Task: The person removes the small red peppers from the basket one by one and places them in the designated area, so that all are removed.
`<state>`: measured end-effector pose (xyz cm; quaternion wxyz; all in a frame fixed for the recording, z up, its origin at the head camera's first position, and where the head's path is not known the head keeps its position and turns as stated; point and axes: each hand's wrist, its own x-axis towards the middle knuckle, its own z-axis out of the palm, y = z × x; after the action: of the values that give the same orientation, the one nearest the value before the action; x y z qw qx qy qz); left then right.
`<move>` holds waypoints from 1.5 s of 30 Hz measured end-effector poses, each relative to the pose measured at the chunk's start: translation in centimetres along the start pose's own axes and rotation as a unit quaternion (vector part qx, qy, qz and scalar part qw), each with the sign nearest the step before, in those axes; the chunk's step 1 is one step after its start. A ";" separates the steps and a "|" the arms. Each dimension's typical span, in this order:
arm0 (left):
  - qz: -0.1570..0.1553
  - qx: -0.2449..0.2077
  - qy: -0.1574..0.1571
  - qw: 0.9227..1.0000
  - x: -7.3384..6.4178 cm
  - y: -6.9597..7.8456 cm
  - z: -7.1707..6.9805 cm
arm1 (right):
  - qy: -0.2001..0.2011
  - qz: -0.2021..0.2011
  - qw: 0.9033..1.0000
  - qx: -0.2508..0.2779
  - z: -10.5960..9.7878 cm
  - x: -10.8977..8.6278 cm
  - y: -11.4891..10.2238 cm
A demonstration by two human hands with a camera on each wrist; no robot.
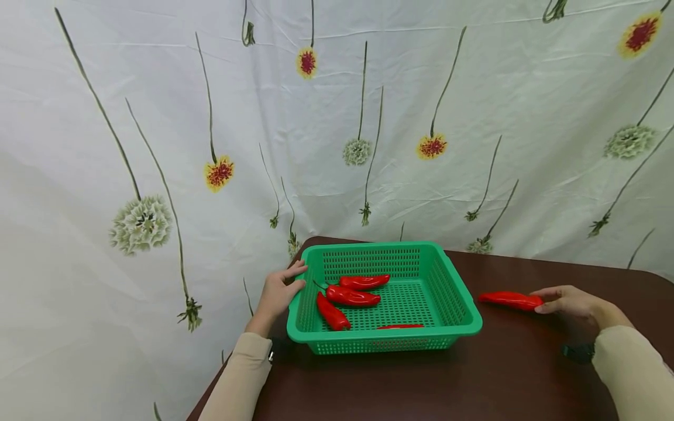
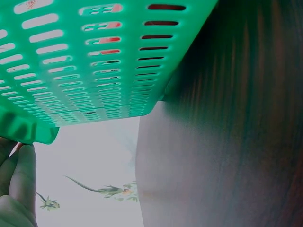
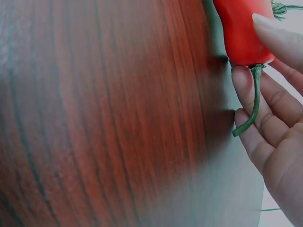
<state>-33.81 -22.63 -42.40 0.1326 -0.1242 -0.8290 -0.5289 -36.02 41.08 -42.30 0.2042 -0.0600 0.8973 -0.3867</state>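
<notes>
My left hand point(image 1: 278, 291) holds the left rim of a green plastic basket point(image 1: 387, 335); in the left wrist view, fingers point(image 2: 23, 172) meet the rim from outside. Inside the basket lie several red peppers, among them one with a dark stem point(image 1: 353, 296) and one at the left wall point(image 1: 333, 311). Another is mostly hidden behind the front rim. To the right of the basket, my right hand point(image 1: 571, 304) grips a red pepper point(image 1: 508, 300) by its stem end, thumb on one side and fingers on the other. Its curved green stem point(image 3: 256, 94) hangs beside the fingers.
The basket stands on a dark brown wooden table point(image 1: 421, 386). A white cloth point(image 1: 316, 117) printed with flowers hangs behind the table and along its left side. A dark band point(image 1: 578, 352) is at the right wrist.
</notes>
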 end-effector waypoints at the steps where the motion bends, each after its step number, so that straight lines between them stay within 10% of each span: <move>1: 0.000 0.000 0.000 1.000 0.0 0.0 0.0 | 0.002 0.001 1.000 0.000 0.0 0.0 0.0; 45: -0.002 0.001 0.009 1.000 0.0 -0.1 0.1 | 0.025 -0.014 0.998 -0.049 0.2 -0.1 -0.2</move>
<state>-33.90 -22.56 -42.56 0.1391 -0.1172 -0.8283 -0.5299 -35.86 40.80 -42.26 0.1730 -0.0727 0.9191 -0.3465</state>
